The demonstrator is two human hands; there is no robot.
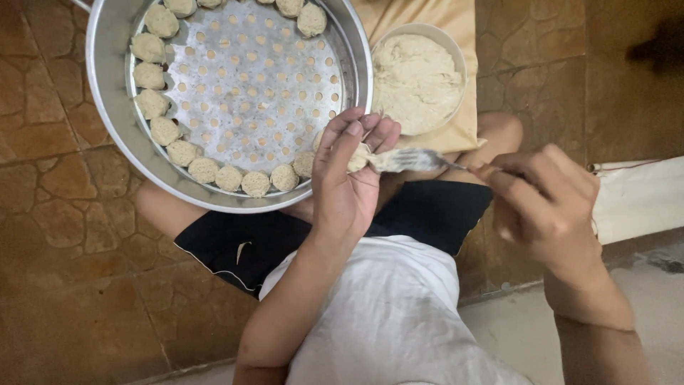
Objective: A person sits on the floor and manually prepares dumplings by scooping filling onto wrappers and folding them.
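Dumpling (358, 158), soft and sticky-looking (easily squashed), rests in the cupped, half-open left hand (349, 182) just beside the steamer tray (107, 85). Right hand (545, 207) pinches a fork (413, 160) by its handle, tines touching the filling; best cradled from beneath.

- Your left hand (347, 178) is raised in front of you, palm turned up toward the camera, fingers (340, 139) extended and slightly curled inward, cupped at the fingertips.
- Your left forearm runs up from the lower middle of the view, wrist nearly straight.
- Your right hand (545, 203) sits to the right, back facing the camera, fingers bunched in a pinch with the thumb pointing toward the left hand.
- Your right forearm enters from the lower right corner, wrist bent inward.
- The two hands are apart, not touching each other.
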